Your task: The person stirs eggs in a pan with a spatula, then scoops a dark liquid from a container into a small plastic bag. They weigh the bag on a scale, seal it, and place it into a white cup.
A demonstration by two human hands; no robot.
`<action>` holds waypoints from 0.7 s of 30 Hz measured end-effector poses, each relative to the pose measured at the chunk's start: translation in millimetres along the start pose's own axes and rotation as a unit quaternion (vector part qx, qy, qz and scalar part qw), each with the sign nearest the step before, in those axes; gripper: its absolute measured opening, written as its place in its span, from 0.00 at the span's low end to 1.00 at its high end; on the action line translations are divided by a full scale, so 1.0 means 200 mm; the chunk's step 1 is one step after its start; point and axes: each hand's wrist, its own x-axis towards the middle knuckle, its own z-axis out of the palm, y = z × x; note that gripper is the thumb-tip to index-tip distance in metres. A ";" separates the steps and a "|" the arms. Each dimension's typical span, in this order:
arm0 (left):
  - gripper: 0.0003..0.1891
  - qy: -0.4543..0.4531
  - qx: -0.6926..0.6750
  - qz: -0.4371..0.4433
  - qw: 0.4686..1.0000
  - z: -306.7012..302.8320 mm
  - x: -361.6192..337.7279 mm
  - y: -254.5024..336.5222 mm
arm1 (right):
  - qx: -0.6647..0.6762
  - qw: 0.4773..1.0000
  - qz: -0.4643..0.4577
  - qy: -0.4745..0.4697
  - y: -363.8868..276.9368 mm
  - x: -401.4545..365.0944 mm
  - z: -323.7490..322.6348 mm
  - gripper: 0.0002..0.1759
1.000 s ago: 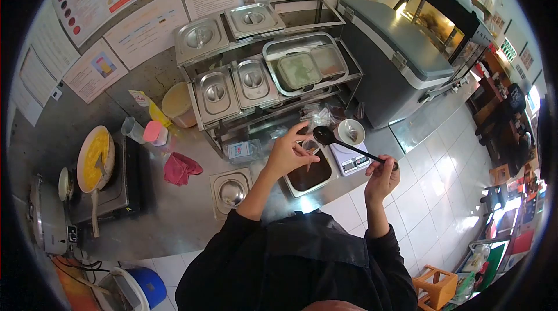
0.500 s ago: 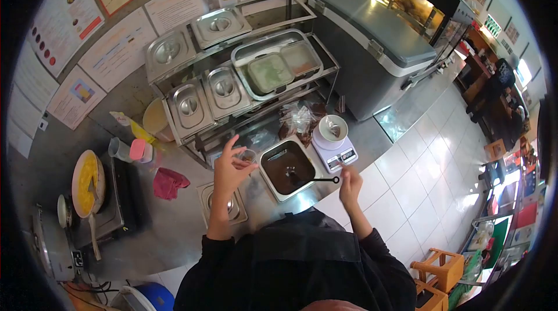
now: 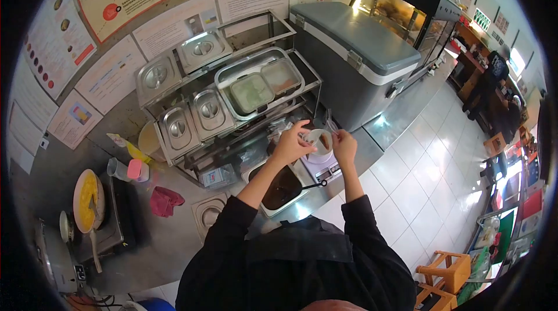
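Observation:
My left hand (image 3: 293, 145) is closed around a small clear cup (image 3: 311, 138), tilted above the white bowl (image 3: 328, 151). Something brown shows at the cup and bowl; which of them it lies in is hard to tell. The bowl rests on a pale purple scale (image 3: 321, 167). At the bowl's right side my right hand (image 3: 344, 147) pinches a thin, clear and shiny item (image 3: 330, 121), perhaps a utensil or plastic. Below my left forearm, a steel pan (image 3: 279, 189) of dark brown sauce holds a black-handled ladle (image 3: 315, 185).
A steel rack with lidded pans (image 3: 210, 108) stands behind. To its right is a large grey cooler (image 3: 354, 49). On the left are a frying pan with yellow food (image 3: 88, 197), a red cloth (image 3: 165, 201) and a pink-lidded container (image 3: 138, 170). People stand far right.
My left hand has moved right with the small cup, from beside the sauce pan to the bowl. My right hand has risen to the bowl and now holds the clear item. The view has shifted slightly.

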 end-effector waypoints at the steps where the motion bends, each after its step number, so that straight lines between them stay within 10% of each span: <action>1: 0.44 -0.006 -0.001 -0.006 1.000 0.04 0.04 -0.03 | 0.052 0.998 0.017 -0.011 -0.01 0.01 -0.08 0.08; 8: 0.41 0.031 0.077 0.065 0.994 0.19 0.18 0.01 | 0.270 0.959 -0.004 -0.085 -0.02 0.01 -0.37 0.10; 13: 0.06 0.037 -0.040 0.090 0.994 0.19 0.11 0.11 | 0.255 0.959 0.006 -0.120 -0.22 -0.05 -0.58 0.10; 21: 0.07 0.061 0.020 0.162 0.985 0.12 -0.05 0.29 | 0.290 0.953 -0.030 -0.077 -0.34 -0.20 -0.68 0.08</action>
